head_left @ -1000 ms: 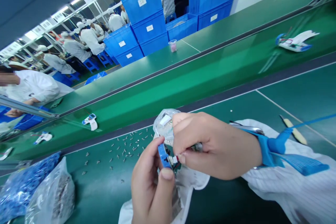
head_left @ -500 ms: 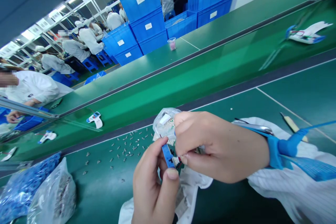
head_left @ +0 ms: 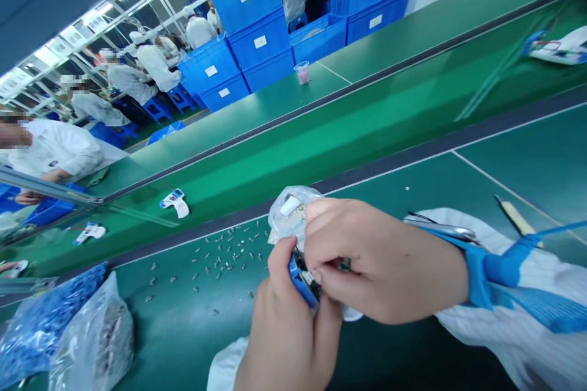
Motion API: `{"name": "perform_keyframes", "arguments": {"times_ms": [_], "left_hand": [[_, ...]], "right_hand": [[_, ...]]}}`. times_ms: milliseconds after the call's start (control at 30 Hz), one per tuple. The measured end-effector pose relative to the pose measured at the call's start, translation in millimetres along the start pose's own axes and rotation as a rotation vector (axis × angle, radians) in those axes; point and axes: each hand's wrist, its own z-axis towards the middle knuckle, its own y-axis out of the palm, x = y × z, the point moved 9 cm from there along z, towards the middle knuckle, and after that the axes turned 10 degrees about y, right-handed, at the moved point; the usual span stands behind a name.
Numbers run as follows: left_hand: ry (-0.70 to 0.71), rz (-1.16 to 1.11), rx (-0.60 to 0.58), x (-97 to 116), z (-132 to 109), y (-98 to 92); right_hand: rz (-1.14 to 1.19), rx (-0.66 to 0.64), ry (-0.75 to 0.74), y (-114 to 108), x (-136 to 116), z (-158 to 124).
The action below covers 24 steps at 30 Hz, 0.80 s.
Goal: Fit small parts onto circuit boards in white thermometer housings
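My left hand (head_left: 288, 311) is wrapped round a gun-shaped housing, gripping its blue end (head_left: 302, 281) between thumb and fingers. Dark and pale parts show inside that end. A bit of white shows below my hands, while most of the housing is hidden behind them. My right hand (head_left: 353, 259) is closed in a pinch right at the open side of the blue end. Whatever its fingertips hold is hidden. Just behind the hands lies a clear plastic bag (head_left: 285, 211) of small parts. Many tiny metal parts (head_left: 222, 266) are scattered on the green bench (head_left: 183, 342) to the left.
Bags of blue parts (head_left: 55, 324) and dark parts (head_left: 107, 336) lie at left. White gun-shaped housings (head_left: 177, 203) sit on the green conveyor belt (head_left: 257, 165). A pale-handled tool (head_left: 513, 217) lies right. Across the belt are blue crates (head_left: 257, 43), a cup (head_left: 302, 73) and a co-worker (head_left: 59, 146).
My left hand has turned and moved slightly right, tilting the blue end and taking the white handle out of sight. My right hand stays nearly in place. Housings on the belt have shifted right.
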Motion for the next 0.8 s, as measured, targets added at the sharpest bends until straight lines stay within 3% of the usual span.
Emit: {"name": "perform_keyframes", "arguments": {"times_ms": [300,400,500,600,633,700,733,800], "left_hand": [[0.207,0.342,0.011,15,9,3.3],[0.186,0.335,0.013,14,10,1.7],[0.152,0.206,-0.090,5,15,7.3],[0.133,0.141,-0.129,-2,20,5.6],[0.147,0.139,-0.103,-1,21,1.2],[0.211,0.066,-0.022,8,17,-11.0],[0.254,-0.028,0.015,16,12,-17.7],[0.282,-0.263,0.094,28,-3,-34.1]], "right_hand": [[-0.062,-0.023,0.074,4,9,3],[-0.044,-0.024,0.075,5,8,4],[-0.037,-0.065,0.080,6,14,9],[-0.120,-0.102,0.165,-2,42,23],[-0.183,-0.037,0.253,-15,59,29],[-0.327,0.224,0.496,-59,99,30],[-0.394,0.392,0.631,-86,116,23],[-0.468,0.610,0.805,-125,136,3]]}}
